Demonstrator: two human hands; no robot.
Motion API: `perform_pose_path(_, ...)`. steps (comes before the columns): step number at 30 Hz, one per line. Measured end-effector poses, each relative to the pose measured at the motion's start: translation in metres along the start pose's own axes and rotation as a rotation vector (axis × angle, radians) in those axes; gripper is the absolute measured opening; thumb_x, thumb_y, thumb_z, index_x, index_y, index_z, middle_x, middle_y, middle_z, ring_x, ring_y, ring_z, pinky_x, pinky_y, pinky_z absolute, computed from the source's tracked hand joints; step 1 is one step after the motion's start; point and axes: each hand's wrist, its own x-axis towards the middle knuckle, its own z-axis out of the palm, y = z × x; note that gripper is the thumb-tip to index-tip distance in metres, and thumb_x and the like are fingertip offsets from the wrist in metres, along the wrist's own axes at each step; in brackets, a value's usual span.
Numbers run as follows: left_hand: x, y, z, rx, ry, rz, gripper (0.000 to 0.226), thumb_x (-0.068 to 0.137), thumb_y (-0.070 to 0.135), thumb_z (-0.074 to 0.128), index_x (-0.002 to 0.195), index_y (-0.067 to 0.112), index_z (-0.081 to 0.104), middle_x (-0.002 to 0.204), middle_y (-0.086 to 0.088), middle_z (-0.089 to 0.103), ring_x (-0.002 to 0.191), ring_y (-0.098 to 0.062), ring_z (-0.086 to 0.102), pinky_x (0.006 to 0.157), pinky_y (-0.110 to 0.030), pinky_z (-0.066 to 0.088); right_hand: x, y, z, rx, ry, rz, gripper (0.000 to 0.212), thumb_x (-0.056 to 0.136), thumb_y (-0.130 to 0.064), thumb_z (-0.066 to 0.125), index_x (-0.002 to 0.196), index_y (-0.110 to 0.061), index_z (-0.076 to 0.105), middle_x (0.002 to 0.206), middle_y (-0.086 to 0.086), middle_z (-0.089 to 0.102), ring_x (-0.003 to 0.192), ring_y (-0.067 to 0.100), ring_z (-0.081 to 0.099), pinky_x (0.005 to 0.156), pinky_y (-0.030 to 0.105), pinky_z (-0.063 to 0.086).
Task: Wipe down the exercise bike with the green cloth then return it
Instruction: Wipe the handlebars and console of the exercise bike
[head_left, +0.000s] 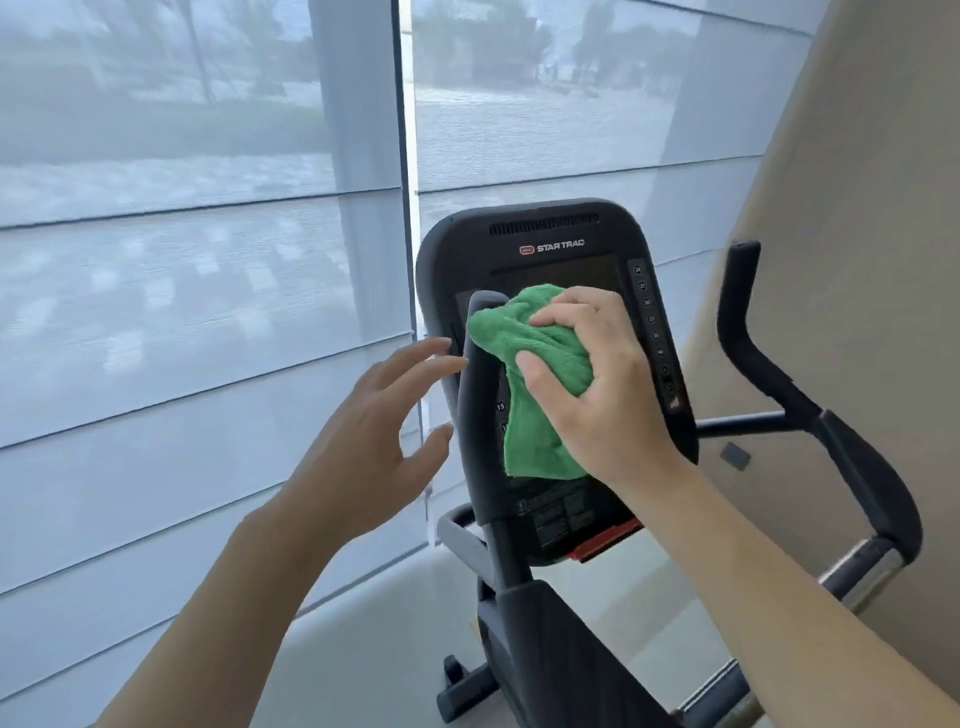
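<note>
1. The right hand (597, 384) grips a bunched green cloth (540, 395) against the black console (561, 234) of the exercise bike (545, 623).
2. The left hand (374, 441), fingers spread, hovers beside the left handlebar (480, 415).
3. Behind the bike are shaded windows (182, 260); below it is a pale floor (374, 649).

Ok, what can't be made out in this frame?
Head view only:
- Console screen: mostly behind the cloth and right hand.
- Console side numbers and lower label: too small to read.
- Bike seat and pedals: cut off by the bottom edge.
- Left hand touching the handlebar: unclear.
</note>
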Motion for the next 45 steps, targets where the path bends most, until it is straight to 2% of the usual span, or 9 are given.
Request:
perform_pose_path(4, 0.015, 0.006, -0.010, 0.075, 0.013, 0.035, 0.070, 0.095, 0.023, 0.068, 0.156, 0.041, 0.037, 0.163, 0.028, 0.033, 0.146, -0.007, 0.042, 0.111, -0.046, 0.049, 0.007, 0.005, 0.019, 0.088, -0.093, 0.039, 0.048, 0.102, -0.017, 0.067, 0.148, -0.009, 0.055, 0.148, 0.004, 0.057, 0.138, 0.018, 0.054, 0.116, 0.041, 0.047)
perform_pose_path(10, 0.040, 0.014, -0.024, 0.175, 0.006, 0.019, 0.079, 0.095, 0.039, 0.065, 0.162, 0.046, 0.023, 0.159, 0.027, 0.037, 0.146, -0.007, 0.042, 0.112, -0.049, 0.049, -0.007, 0.015, 0.040, 0.164, -0.106, 0.086, 0.064, 0.105, -0.017, 0.063, 0.162, -0.005, 0.037, 0.161, 0.008, 0.050, 0.149, 0.020, 0.049, 0.121, 0.040, 0.043)
perform_pose_path(19, 0.063, 0.028, -0.020, 0.286, -0.157, 0.124, 0.077, 0.096, 0.066, 0.058, 0.163, 0.040, 0.031, 0.167, 0.026, 0.029, 0.153, -0.004, 0.034, 0.116, -0.047, 0.046, -0.050, 0.023, 0.048, 0.008, -0.245, 0.049, 0.069, 0.104, -0.014, 0.064, 0.162, 0.003, 0.030, 0.166, 0.021, 0.039, 0.147, 0.036, 0.048, 0.124, 0.042, 0.039)
perform_pose_path(24, 0.070, 0.026, -0.015, 0.263, -0.103, 0.139, 0.065, 0.099, 0.038, 0.070, 0.157, 0.035, 0.043, 0.162, 0.023, 0.041, 0.148, -0.006, 0.044, 0.111, -0.050, 0.051, -0.073, 0.033, 0.038, -0.021, -0.407, 0.051, 0.063, 0.106, -0.017, 0.060, 0.162, 0.000, 0.035, 0.167, 0.019, 0.039, 0.149, 0.034, 0.047, 0.123, 0.043, 0.038)
perform_pose_path(30, 0.072, 0.017, -0.014, 0.185, -0.024, 0.149, 0.069, 0.095, -0.005, 0.061, 0.152, 0.034, 0.054, 0.157, 0.022, 0.051, 0.143, 0.001, 0.049, 0.106, -0.044, 0.055, -0.068, 0.046, 0.007, 0.052, -0.548, 0.053, 0.060, 0.105, -0.022, 0.061, 0.161, -0.011, 0.042, 0.164, 0.005, 0.046, 0.151, 0.019, 0.044, 0.126, 0.034, 0.033)
perform_pose_path(33, 0.072, 0.017, -0.013, 0.195, -0.023, 0.149, 0.071, 0.095, -0.005, 0.058, 0.152, 0.038, 0.053, 0.157, 0.027, 0.049, 0.127, 0.004, 0.060, 0.092, -0.046, 0.061, -0.042, 0.046, -0.002, 0.069, -0.438, 0.076, 0.057, 0.103, -0.017, 0.065, 0.156, -0.006, 0.048, 0.154, 0.005, 0.057, 0.143, 0.017, 0.053, 0.123, 0.035, 0.039)
perform_pose_path(38, 0.072, 0.015, -0.016, 0.191, -0.071, 0.122, 0.078, 0.095, -0.004, 0.050, 0.152, 0.049, 0.049, 0.157, 0.033, 0.045, 0.089, -0.048, 0.070, 0.082, -0.060, 0.060, 0.011, 0.044, 0.003, 0.219, -0.264, 0.227, 0.058, 0.102, -0.020, 0.067, 0.158, -0.014, 0.049, 0.146, -0.001, 0.064, 0.134, 0.007, 0.059, 0.117, 0.024, 0.043)
perform_pose_path(42, 0.071, 0.014, -0.015, 0.167, -0.067, 0.105, 0.080, 0.092, -0.005, 0.051, 0.151, 0.049, 0.049, 0.157, 0.035, 0.043, 0.066, -0.035, 0.066, 0.080, -0.057, 0.061, 0.002, 0.037, 0.019, 0.335, -0.270, 0.327, 0.049, 0.107, -0.018, 0.060, 0.155, -0.022, 0.053, 0.130, -0.008, 0.073, 0.120, 0.003, 0.067, 0.105, 0.017, 0.049)
perform_pose_path(45, 0.070, 0.017, -0.013, 0.173, -0.057, 0.113, 0.079, 0.092, -0.005, 0.053, 0.151, 0.048, 0.050, 0.157, 0.036, 0.043, 0.052, -0.035, 0.057, 0.082, -0.053, 0.061, -0.031, 0.029, 0.026, 0.367, -0.290, 0.344, 0.054, 0.106, -0.013, 0.061, 0.158, -0.019, 0.049, 0.142, -0.007, 0.067, 0.132, 0.001, 0.060, 0.114, 0.022, 0.046)
